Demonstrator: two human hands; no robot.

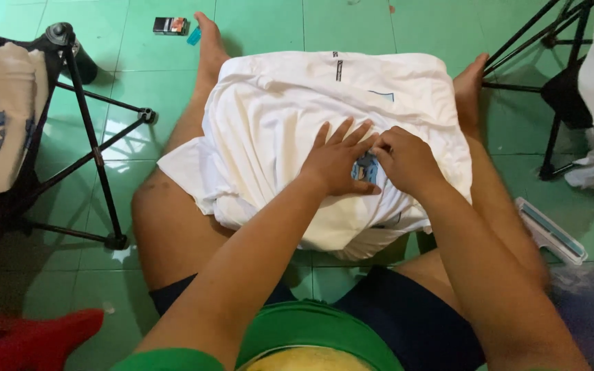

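Seated person's two hands press on a white T-shirt draped across the legs.

Left hand (338,161) lies flat, fingers spread, gripping nothing; right hand (403,159) curls, fingertips pinching at a small blue label (366,168). The white T-shirt (276,117) hangs loose over the knees, so it could slide onto the green tiled floor (262,20).
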